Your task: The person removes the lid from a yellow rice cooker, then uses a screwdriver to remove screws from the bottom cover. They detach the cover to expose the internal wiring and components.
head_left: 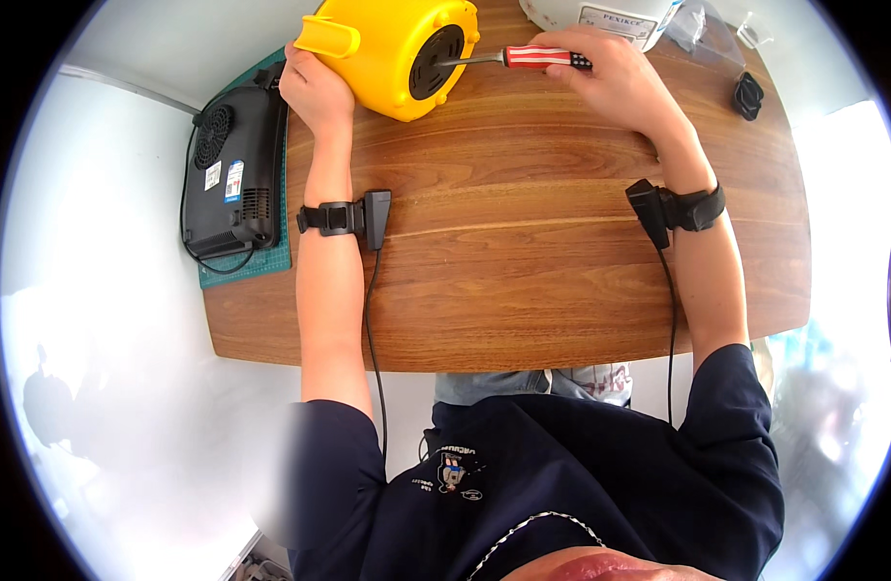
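Yellow drum-shaped housing (379, 60): black vented cover (434, 62) in place, work seemingly unfinished; right hand (610, 76) gripping screwdriver (525, 57), left hand (317, 94) against housing, grip unclear

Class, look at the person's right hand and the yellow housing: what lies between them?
In the head view, a screwdriver spans the gap: the right hand grips its striped handle; its shaft reaches the black vent on the yellow housing.

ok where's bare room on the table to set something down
Widest: wooden table between left forearm and right forearm, nearer you than the yellow housing. Smaller: right of that forearm, short of the black object. Crowded: far edge, by white container; left end, by black appliance.
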### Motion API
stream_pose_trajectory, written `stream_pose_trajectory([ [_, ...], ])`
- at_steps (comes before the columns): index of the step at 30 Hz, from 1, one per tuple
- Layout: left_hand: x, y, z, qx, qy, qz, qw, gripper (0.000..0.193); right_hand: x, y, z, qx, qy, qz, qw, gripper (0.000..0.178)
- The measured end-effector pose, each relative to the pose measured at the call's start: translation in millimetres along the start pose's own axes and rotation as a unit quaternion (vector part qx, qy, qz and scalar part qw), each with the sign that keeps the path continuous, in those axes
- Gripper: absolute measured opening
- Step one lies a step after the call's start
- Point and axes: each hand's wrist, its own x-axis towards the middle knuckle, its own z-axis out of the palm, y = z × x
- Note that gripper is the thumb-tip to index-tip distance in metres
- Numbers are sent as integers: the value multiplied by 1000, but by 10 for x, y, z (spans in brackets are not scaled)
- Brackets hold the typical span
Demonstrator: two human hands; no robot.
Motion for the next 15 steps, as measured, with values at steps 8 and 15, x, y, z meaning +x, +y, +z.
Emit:
stream_pose_trajectory([
  [8,8,-19,-2,-4,-4,-8,1000,61,-12,-128,-248,2,0,77,997,32],
  [15,10,-46,-8,-3,-11,-1,1000,53,-18,-161,-307,2,-9,130,991,34],
])
